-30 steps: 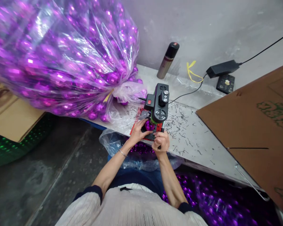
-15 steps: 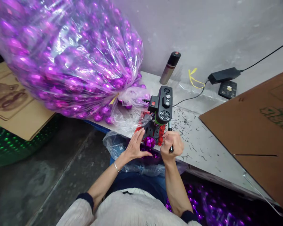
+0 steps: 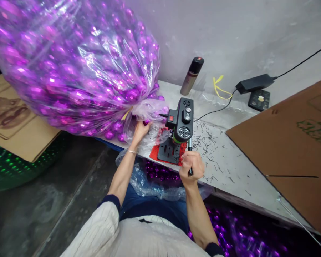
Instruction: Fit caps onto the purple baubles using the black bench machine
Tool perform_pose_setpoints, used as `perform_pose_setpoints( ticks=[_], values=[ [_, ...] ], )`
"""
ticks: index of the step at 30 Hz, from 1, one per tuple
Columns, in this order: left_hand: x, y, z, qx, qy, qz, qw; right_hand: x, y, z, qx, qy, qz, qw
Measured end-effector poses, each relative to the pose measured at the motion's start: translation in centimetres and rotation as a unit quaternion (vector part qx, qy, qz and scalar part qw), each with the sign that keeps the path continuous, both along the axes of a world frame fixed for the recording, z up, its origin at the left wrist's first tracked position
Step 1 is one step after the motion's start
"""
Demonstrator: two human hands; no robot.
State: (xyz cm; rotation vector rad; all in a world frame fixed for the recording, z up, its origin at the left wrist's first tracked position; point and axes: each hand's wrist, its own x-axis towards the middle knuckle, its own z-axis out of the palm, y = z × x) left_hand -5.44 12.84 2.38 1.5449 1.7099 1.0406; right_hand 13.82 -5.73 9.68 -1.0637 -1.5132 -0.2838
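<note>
My left hand [image 3: 141, 130] reaches to the gathered neck [image 3: 149, 109] of a large clear plastic bag [image 3: 91, 75] full of shiny purple ball ornaments. A purple ball [image 3: 146, 122] shows at its fingertips; plastic partly covers the fingers, so I cannot tell whether they grip it. My right hand [image 3: 192, 166] is closed around the black-gripped lever [image 3: 190, 150] of a small black press-like device [image 3: 183, 121]. Under the device's head lies its slotted black base plate [image 3: 169, 152], resting on a red patterned sheet [image 3: 155, 152]; no ball sits at its front.
Dark bits of wire litter the white table [image 3: 230, 160]. Behind stand a spray can [image 3: 192, 75], a yellow tie [image 3: 219, 87] and a black power adapter [image 3: 255, 84]. A cardboard box [image 3: 289, 142] is at right. Below the table edge, purple balls [image 3: 160, 173] lie in an open plastic bag.
My left hand has moved from beside the base plate up and left to the bag's neck. The purple ball has gone from the plate's front. My right hand stays on the lever.
</note>
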Motion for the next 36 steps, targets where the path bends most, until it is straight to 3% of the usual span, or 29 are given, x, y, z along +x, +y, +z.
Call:
perform_pose_setpoints(
  ticks=[5, 8, 10, 14, 21, 26, 29, 32, 36],
  values=[
    [0.5, -7.9, -0.5, 0.023, -0.196, -0.049, 0.979, 0.2, 0.1, 0.5, -0.006, 0.012, -0.008, 1.0],
    [1.9, -12.3, -1.1, 0.016, -0.235, -0.098, 0.967, 0.3, 0.3, 1.0, -0.012, 0.018, -0.014, 1.0],
    [2.8, -14.0, -1.4, 0.009, -0.227, -0.116, 0.967, 0.4, 0.4, 1.3, -0.013, 0.015, -0.014, 1.0],
    [3.6, -14.7, -1.8, 0.015, -0.185, -0.131, 0.974, 0.6, 0.4, 1.4, -0.014, 0.0, -0.017, 1.0],
    [2.9, -14.8, -1.6, 0.078, -0.115, -0.142, 0.98, 0.6, 0.4, 1.1, -0.014, -0.007, -0.023, 1.0],
    [2.3, -16.8, -1.0, 0.08, -0.141, -0.143, 0.976, 1.6, 0.0, 0.4, -0.045, 0.045, 0.005, 0.998],
    [2.3, -18.7, -0.5, 0.096, -0.123, -0.164, 0.974, 1.5, -1.8, -1.0, -0.137, 0.097, 0.017, 0.986],
    [3.0, -20.9, -0.2, 0.145, -0.068, -0.24, 0.957, 0.5, -4.9, -3.0, -0.287, 0.091, 0.096, 0.949],
    [4.3, -22.8, -0.3, 0.189, -0.072, -0.359, 0.911, 0.0, -9.3, -5.9, -0.352, 0.119, 0.064, 0.926]
  ],
)
